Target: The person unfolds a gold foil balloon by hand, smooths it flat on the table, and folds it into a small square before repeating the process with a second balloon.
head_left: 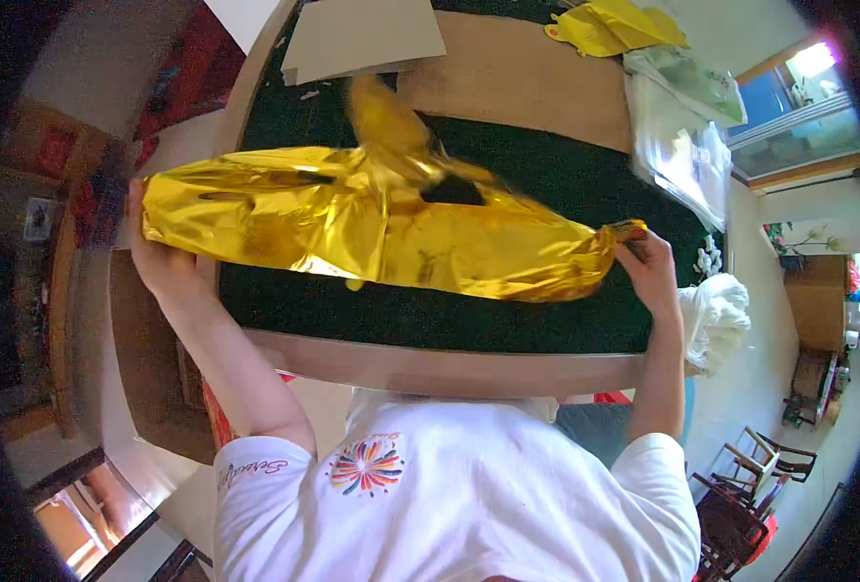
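Observation:
A limp, shiny gold foil balloon (294, 218) is stretched sideways between my hands above the dark green mat (304, 306). My left hand (158, 257) grips its left end, with most of the fingers hidden behind the foil. At the other end, my right hand (648, 260) pinches a bunched corner between thumb and fingers. A blurred flap of the foil sticks up from its middle toward the far side of the table. Its surface is creased, and a dark gap shows right of centre.
Grey-white boards (362, 39) lie at the far left of the table, beside a brown cardboard sheet (517, 73). A flat yellow item (619, 24) rests at the far right, above clear plastic bags (682, 155). White stringy material (716, 320) bunches by the right edge.

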### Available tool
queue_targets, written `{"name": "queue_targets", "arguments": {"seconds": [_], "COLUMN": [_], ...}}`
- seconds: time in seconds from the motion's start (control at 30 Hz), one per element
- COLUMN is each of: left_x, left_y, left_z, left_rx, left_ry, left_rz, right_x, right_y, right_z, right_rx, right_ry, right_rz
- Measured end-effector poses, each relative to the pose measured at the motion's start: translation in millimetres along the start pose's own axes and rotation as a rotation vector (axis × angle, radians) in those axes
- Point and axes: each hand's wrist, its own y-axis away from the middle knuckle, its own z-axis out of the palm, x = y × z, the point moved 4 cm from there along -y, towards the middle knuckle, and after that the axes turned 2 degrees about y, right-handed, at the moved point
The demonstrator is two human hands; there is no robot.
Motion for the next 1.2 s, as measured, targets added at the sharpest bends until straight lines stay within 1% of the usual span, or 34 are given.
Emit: {"name": "queue_targets", "arguments": {"seconds": [0.03,0.07,0.1,0.17,0.2,0.23,0.27,0.3,0.33,0.37,0.4,0.43,0.47,0.5,0.53,0.57,0.6,0.63,0.67,0.7,0.73,0.77,0.8,0.83,0.87,0.93,0.97,1.0,1.07,1.1,1.13,1.2], "left_x": [-1.2,3.4,9.6,12.7,15.3,19.7,24.6,22.0,19.4,14.2,11.1,9.6,7.9,7.6,6.2,4.5,2.9,0.5,4.2,6.2,6.6,2.1,-6.8,-24.0,-42.4,-82.5,-97.4,-106.6,-81.3,-74.5,-75.7,-79.5], "left_y": [-21.6,-46.1,-49.5,-46.9,-48.2,-48.8,-23.4,-24.3,-23.4,0.0,31.1,56.6,78.1,94.0,105.1,106.6,102.8,96.2,75.1,69.6,67.6,66.1,58.1,41.3,28.0,37.3,44.4,55.4,92.1,100.9,109.0,116.6], "left_z": [-16.5,-49.5,-50.1,-56.5,-52.1,-45.4,-6.0,4.3,15.2,51.6,100.5,134.3,160.4,184.1,200.6,206.3,209.3,211.1,197.8,192.4,191.1,188.2,177.6,154.7,131.9,90.2,76.6,65.4,77.0,91.0,102.9,114.2], "left_rx": [0.226,0.176,0.125,0.14,0.021,-0.098,0.004,-0.074,-0.15,-0.223,-0.298,-0.399,-0.498,-0.645,-0.792,-0.793,-0.724,-0.656,-0.603,-0.663,-0.722,-0.63,-0.631,-0.565,-0.493,-0.633,-0.617,-0.594,-0.756,-0.746,-0.624,-0.364], "left_ry": [0.046,0.068,0.089,0.101,0.17,0.237,0.163,-0.015,-0.196,-0.132,-0.068,-0.289,-0.511,-0.62,-0.729,-0.73,-0.563,-0.395,-0.492,-0.336,-0.178,-0.1,-0.099,-0.323,-0.545,-0.525,-0.47,-0.41,-0.383,-0.381,-0.487,-0.682], "left_rz": [-0.053,-0.05,-0.047,-0.063,-0.077,-0.092,-0.075,0.126,0.326,0.233,0.138,0.145,0.152,0.223,0.296,0.301,0.247,0.193,0.237,0.188,0.14,0.057,0.06,0.059,0.06,-0.053,-0.249,-0.447,-0.288,-0.29,-0.502,-0.916], "right_x": [6.6,9.2,10.4,14.2,5.4,-17.3,-40.9,-54.8,-73.6,-95.0,-122.8,-152.7,-181.7,-204.9,-218.0,-227.2,-232.3,-234.0,-234.4,-242.5,-248.7,-250.4,-248.2,-243.1,-239.1,-231.4,-229.7,-228.7,-233.2,-242.6,-246.9,-254.6], "right_y": [1.2,2.1,4.3,8.5,8.1,6.9,7.1,2.6,-2.2,-6.7,-11.4,-17.1,-24.6,-34.1,-46.2,-56.8,-66.8,-78.4,-85.8,-86.0,-85.4,-85.8,-86.9,-89.1,-92.2,-97.9,-95.2,-94.6,-95.0,-87.0,-83.4,-78.3], "right_z": [-6.7,-13.6,-20.0,-25.6,-25.9,-28.8,-31.3,-33.5,-26.3,-13.2,7.6,31.3,50.9,66.9,82.5,93.2,96.8,101.2,104.0,97.5,92.4,85.4,80.6,77.7,74.0,58.9,51.8,44.6,33.9,36.1,37.5,34.1], "right_rx": [0.025,0.02,0.022,-0.082,-0.082,0.024,0.132,0.152,0.141,0.13,0.1,0.069,0.056,0.043,-0.034,-0.11,-0.107,-0.136,-0.169,-0.074,-0.07,-0.045,-0.024,0.02,0.021,-0.003,0.077,0.077,-0.013,0.054,0.041,0.09], "right_ry": [-0.099,-0.025,-0.024,0.092,0.092,0.264,0.434,0.48,0.387,0.291,0.13,-0.031,-0.12,-0.208,-0.197,-0.187,-0.189,-0.127,-0.063,0.042,0.043,-0.014,-0.073,-0.192,-0.195,-0.614,-0.536,-0.534,-0.841,-0.904,-0.9,-0.908], "right_rz": [0.048,0.066,0.064,0.182,0.181,0.015,-0.155,-0.136,-0.23,-0.32,-0.403,-0.483,-0.582,-0.683,-0.705,-0.728,-0.736,-0.659,-0.581,-0.668,-0.675,-0.563,-0.448,-0.466,-0.472,-0.524,-0.664,-0.664,-0.546,-0.435,-0.433,-0.504]}}
